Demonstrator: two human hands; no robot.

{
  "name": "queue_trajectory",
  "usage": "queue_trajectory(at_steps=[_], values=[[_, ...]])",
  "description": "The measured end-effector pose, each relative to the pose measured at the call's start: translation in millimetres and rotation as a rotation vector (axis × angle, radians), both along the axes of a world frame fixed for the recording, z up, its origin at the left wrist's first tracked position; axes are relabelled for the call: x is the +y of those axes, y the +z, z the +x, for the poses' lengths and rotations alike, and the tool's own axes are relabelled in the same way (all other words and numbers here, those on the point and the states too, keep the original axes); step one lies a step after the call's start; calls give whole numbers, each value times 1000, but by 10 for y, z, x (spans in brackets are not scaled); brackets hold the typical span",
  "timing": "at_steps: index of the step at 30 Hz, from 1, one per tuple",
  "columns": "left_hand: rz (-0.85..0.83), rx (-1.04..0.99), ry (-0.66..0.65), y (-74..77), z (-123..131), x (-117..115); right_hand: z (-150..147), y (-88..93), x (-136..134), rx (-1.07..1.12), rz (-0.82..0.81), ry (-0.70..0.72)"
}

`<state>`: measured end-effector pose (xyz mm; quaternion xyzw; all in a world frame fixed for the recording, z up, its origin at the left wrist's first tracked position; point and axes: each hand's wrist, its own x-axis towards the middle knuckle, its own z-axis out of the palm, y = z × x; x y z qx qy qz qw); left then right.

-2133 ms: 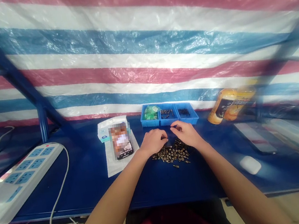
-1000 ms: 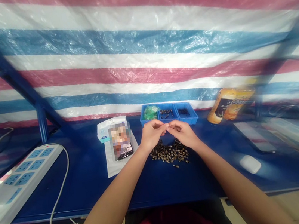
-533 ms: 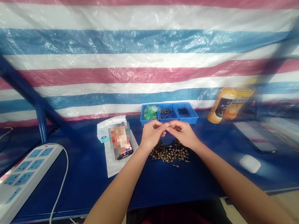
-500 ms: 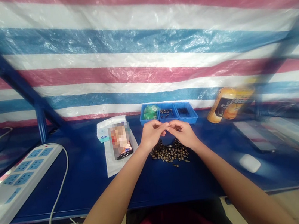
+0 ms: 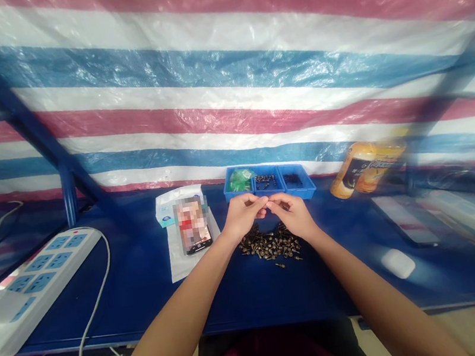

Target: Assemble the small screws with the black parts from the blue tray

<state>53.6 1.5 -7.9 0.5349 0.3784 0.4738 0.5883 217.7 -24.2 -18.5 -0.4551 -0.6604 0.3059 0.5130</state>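
My left hand (image 5: 242, 216) and my right hand (image 5: 292, 214) meet above the blue tabletop (image 5: 148, 300), fingertips pinched together. Whatever they hold is tiny and hidden by my fingers. Just below them lies a loose pile of small dark-and-brass screw-like parts (image 5: 270, 246), and one part lies apart at its front edge. Behind my hands stands a blue divided tray (image 5: 305, 192). It holds a green plastic bag (image 5: 239, 180) and small dark parts (image 5: 266, 181).
To the left, a phone in blurred packaging (image 5: 192, 225) lies on white paper, beside a white power strip (image 5: 40, 274) and its cable. A yellow bottle (image 5: 365, 168) and a white mouse-like object (image 5: 398, 264) sit right. A striped tarpaulin (image 5: 226, 107) hangs behind.
Earlier my hands were apart above the pile. They have since come together, fingertips pinched, and have stayed nearly still over the last second.
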Motion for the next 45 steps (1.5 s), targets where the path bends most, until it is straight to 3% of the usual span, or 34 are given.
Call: queue_trajectory(at_steps=[11, 17, 24, 29, 32, 37, 40, 45], values=[[207, 150, -15, -8, 5, -8, 43, -27, 41, 10, -5, -32], [416, 300, 98, -1, 28, -39, 51, 24, 59, 52, -68, 6], [266, 335, 256, -2, -3, 10, 124, -52, 139, 20, -232, -1], [231, 371, 270, 5, -33, 41, 131, -51, 153, 282, -159, -127], [280, 554, 250, 29, -88, 49, 161, -32, 178, 327, -198, -213], [342, 911, 137, 58, -214, 60, 267, -22, 231, 196, -239, -210], [318, 1120, 50, 53, -264, 47, 345, 9, 203, -4, -203, -199], [318, 1267, -70, 40, -298, 20, 470, 83, 71, -528, -306, 72]])
